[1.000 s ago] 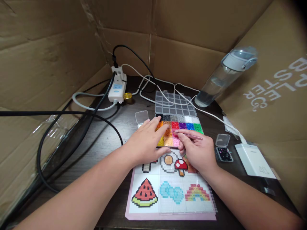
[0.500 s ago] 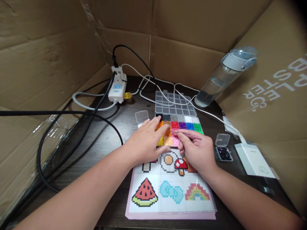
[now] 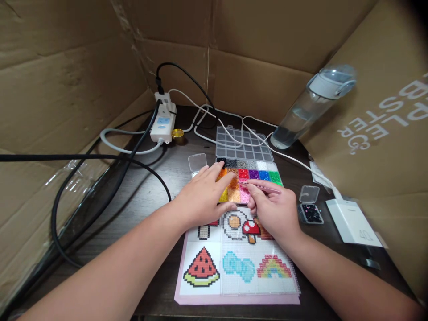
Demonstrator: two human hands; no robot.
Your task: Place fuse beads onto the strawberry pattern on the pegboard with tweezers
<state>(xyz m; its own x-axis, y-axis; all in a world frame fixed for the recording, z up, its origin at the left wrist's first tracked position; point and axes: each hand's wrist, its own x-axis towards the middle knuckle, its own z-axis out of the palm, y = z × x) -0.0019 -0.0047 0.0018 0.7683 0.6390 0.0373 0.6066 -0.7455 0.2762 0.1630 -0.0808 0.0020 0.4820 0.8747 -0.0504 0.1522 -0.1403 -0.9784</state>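
Brown cardboard walls [image 3: 67, 89] close in a dark wooden table [image 3: 150, 196] crossed by cables [image 3: 100, 157]. Both forearms reach in from the bottom edge and meet at the bead box [image 3: 257, 170], which sits mid-table just beyond the pegboard sheet [image 3: 234, 285] with its watermelon, bow and rainbow patterns. The left hand [image 3: 200, 198] lies palm down over the box's left compartments, fingers spread and loose, gripping nothing. The right hand [image 3: 272, 211], knuckles up over the sheet's far edge, pinches thin tweezers [image 3: 261, 187] between thumb and forefinger, their tip pointing left over the box's middle compartments. Whether the tip carries a bead is too small to tell. A clear lid [image 3: 244, 143] lies just behind the box, and a water bottle [image 3: 307, 109] leans at the right.
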